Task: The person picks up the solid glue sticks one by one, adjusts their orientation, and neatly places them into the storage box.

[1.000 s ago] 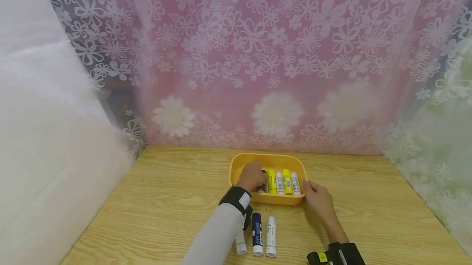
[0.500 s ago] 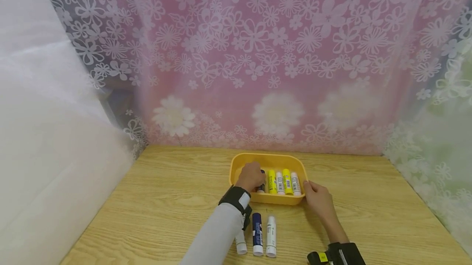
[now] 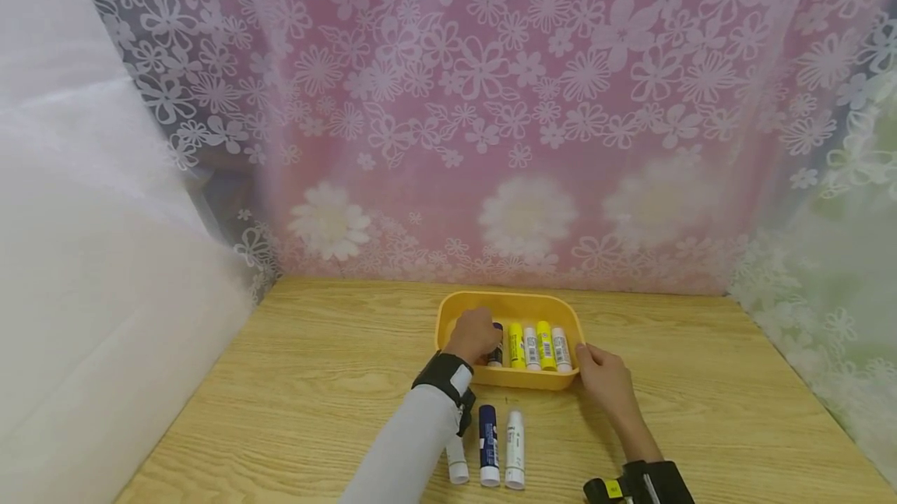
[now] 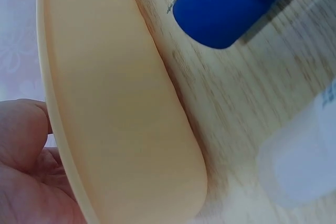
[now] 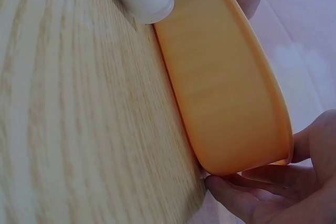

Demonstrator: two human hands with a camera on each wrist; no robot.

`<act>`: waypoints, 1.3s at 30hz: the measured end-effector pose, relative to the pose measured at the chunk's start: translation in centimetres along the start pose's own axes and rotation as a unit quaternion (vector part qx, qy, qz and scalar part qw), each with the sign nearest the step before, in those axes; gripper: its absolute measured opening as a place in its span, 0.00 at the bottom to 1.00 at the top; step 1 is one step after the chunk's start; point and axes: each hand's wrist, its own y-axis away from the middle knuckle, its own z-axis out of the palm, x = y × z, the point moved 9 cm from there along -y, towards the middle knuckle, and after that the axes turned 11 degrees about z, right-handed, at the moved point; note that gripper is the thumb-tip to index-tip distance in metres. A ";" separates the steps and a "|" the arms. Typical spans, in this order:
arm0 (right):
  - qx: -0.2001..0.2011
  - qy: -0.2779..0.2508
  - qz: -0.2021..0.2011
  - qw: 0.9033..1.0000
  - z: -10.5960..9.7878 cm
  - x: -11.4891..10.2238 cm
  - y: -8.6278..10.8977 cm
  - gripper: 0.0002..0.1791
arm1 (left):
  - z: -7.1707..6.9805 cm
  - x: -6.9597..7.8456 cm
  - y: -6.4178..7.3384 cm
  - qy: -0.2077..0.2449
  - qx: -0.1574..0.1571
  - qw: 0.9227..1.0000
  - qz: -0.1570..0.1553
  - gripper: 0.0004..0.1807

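Observation:
A yellow plastic basket (image 3: pixel 525 379) stands on the table, holding a row of glue sticks. My left hand (image 3: pixel 473 334) reaches over its front rim into the left part, its curled fingers at a dark blue glue stick (image 3: pixel 497 348) and partly hiding it. To the right of that lie a yellow glue stick (image 3: pixel 517 347), a white one (image 3: pixel 532 350), another yellow one (image 3: pixel 546 347) and another white one. My right hand (image 3: pixel 606 381) grips the basket's front right corner, thumb at the rim and fingers under the side in the right wrist view.
In front of the basket lie a blue glue stick (image 3: pixel 489 445) with a white end and a white glue stick (image 3: pixel 515 449). Another white one (image 3: pixel 458 463) is partly hidden by my left forearm. A flowered curtain (image 3: pixel 518 114) hangs behind the table.
My left hand has shifted slightly left inside the basket, and the dark blue glue stick has moved a little left with it. The right hand and the basket stay put.

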 end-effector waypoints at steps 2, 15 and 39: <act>0.001 -0.001 0.000 1.000 0.0 0.0 0.0 0.33 | -0.2 0.0 0.0 -0.003 0.003 1.000 0.007 0.11; -0.001 -0.003 0.002 1.000 0.0 0.0 0.1 0.34 | -3.2 0.8 0.3 -0.009 -0.013 1.000 0.025 0.14; 0.004 -0.005 0.001 1.000 0.1 0.2 -0.1 0.34 | -7.4 4.4 3.8 0.019 -0.030 0.991 0.130 0.14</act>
